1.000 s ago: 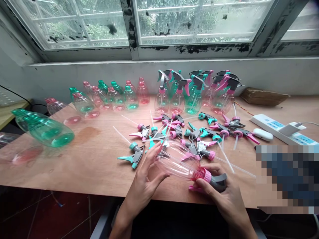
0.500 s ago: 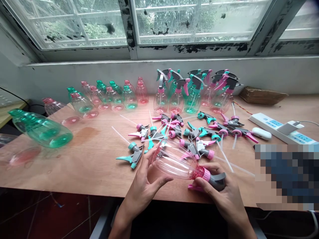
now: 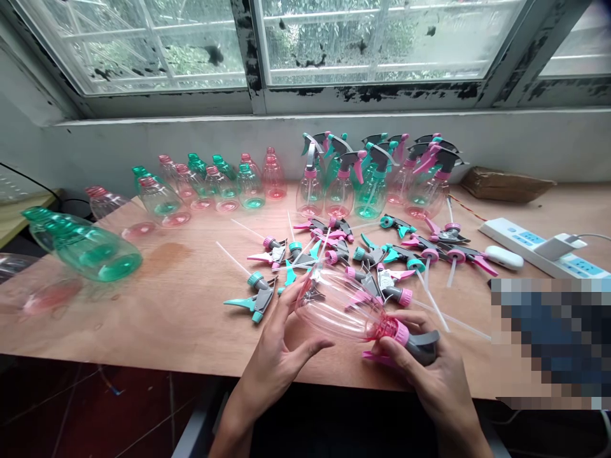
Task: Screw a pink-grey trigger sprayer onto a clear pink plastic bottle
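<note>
A clear pink bottle (image 3: pixel 341 308) lies tilted in the air between my hands, its neck toward the right. My left hand (image 3: pixel 274 356) cradles the bottle's base, fingers behind it and thumb held off its side. At the neck, my right hand (image 3: pixel 436 372) grips a grey and pink trigger sprayer (image 3: pixel 421 347) by its pink collar. The collar sits against the bottle's mouth; how tightly it is screwed on I cannot tell. A pink trigger shows under the right hand. Just beyond the bottle lie several loose trigger sprayers (image 3: pixel 366 254) with thin tubes.
Several open pink and green bottles (image 3: pixel 251 191) stand at the back left, with green ones (image 3: pixel 102 254) nearer. Bottles with sprayers fitted (image 3: pixel 370 191) stand by the wall. To the right are a brown block (image 3: pixel 506 184), a power strip (image 3: pixel 525 238) and a white case (image 3: pixel 503 257).
The bottle and right hand have shifted very slightly right in the picture, as has the whole scene. Both hands keep their hold.
</note>
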Demonstrator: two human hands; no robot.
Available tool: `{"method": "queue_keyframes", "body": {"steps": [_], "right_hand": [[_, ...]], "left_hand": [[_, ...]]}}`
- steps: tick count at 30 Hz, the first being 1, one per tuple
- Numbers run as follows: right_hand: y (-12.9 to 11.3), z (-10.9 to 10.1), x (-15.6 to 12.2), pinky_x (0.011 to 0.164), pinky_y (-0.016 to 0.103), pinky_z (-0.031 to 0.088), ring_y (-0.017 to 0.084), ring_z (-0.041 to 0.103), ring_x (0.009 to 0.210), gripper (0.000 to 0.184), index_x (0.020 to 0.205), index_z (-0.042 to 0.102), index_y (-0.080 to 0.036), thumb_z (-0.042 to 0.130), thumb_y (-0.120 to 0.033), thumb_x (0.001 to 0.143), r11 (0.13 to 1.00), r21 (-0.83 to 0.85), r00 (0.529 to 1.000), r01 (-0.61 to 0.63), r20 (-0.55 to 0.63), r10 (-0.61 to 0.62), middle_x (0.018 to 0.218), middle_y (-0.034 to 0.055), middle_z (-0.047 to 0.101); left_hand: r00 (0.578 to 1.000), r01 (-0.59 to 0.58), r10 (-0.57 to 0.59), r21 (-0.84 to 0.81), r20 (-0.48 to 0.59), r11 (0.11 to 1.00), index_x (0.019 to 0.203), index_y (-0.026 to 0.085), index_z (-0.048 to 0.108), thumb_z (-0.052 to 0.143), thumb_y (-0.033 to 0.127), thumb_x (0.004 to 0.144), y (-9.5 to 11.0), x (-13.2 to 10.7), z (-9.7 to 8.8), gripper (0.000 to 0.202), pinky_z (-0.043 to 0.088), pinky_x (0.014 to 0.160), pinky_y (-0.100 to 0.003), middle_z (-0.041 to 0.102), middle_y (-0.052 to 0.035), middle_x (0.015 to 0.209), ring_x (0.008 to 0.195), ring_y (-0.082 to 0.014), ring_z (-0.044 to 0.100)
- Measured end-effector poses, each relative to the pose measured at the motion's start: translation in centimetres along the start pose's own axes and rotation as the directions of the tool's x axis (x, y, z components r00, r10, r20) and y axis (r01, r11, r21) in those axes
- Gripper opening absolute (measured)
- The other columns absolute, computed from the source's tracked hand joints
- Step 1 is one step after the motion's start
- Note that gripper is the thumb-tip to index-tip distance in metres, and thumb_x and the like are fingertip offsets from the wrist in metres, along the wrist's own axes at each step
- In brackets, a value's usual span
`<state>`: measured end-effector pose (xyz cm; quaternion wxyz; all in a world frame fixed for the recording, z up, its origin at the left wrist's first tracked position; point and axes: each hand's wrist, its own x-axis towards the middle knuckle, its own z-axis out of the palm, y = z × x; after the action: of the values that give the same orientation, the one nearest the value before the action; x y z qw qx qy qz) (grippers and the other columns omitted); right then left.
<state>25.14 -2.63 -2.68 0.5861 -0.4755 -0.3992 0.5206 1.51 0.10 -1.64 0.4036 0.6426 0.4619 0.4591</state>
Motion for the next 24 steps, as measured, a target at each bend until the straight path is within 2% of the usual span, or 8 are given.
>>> {"method": "queue_keyframes", "body": {"steps": [4,12,18,24], "right_hand": [[0.04,0.05,-0.03,0.070,0.029,0.073,0.020,0.081,0.068,0.037,0.106,0.072,-0.026,0.094,-0.043,0.082,1.000,0.000,1.000,-0.016,-0.004,0.016,0.086,0.0007,0.081],[0.19,-0.08,0.04,0.074,0.032,0.075,0.021,0.081,0.071,0.036,0.107,0.072,-0.025,0.093,-0.043,0.083,1.000,-0.012,1.000,-0.020,0.016,0.020,0.086,0.0010,0.080],[0.10,-0.07,0.01,0.074,0.027,0.073,0.020,0.084,0.071,0.038,0.106,0.072,-0.024,0.094,-0.043,0.082,0.999,0.004,0.999,-0.038,0.016,0.038,0.088,0.0002,0.082],[-0.14,0.03,-0.02,0.070,0.019,0.070,0.017,0.083,0.067,0.034,0.107,0.073,-0.028,0.093,-0.042,0.083,1.000,-0.026,1.000,-0.009,0.001,0.009,0.079,-0.0033,0.082]], "left_hand": [[1.000,0.026,-0.025,-0.064,0.009,0.998,0.156,0.039,0.048,0.082,0.039,0.093,0.09,-0.13,-0.02,0.072,0.037,0.134,-0.048,0.044,-0.0042,0.171,0.165,-0.0329,0.034],[0.998,0.069,-0.070,-0.157,-0.001,0.985,0.154,0.037,0.049,0.078,0.040,0.096,-0.16,-0.05,0.27,0.065,0.035,0.134,-0.049,0.050,-0.0060,0.166,0.162,-0.0306,0.038],[0.997,0.080,-0.081,-0.160,0.004,0.984,0.153,0.039,0.048,0.078,0.040,0.096,-0.33,-0.13,0.26,0.064,0.035,0.134,-0.050,0.050,-0.0052,0.166,0.162,-0.0311,0.039],[0.996,0.080,-0.083,-0.144,-0.017,0.986,0.150,0.038,0.052,0.081,0.040,0.094,0.01,-0.05,0.21,0.064,0.035,0.134,-0.048,0.053,-0.0044,0.166,0.163,-0.0320,0.037]]}}
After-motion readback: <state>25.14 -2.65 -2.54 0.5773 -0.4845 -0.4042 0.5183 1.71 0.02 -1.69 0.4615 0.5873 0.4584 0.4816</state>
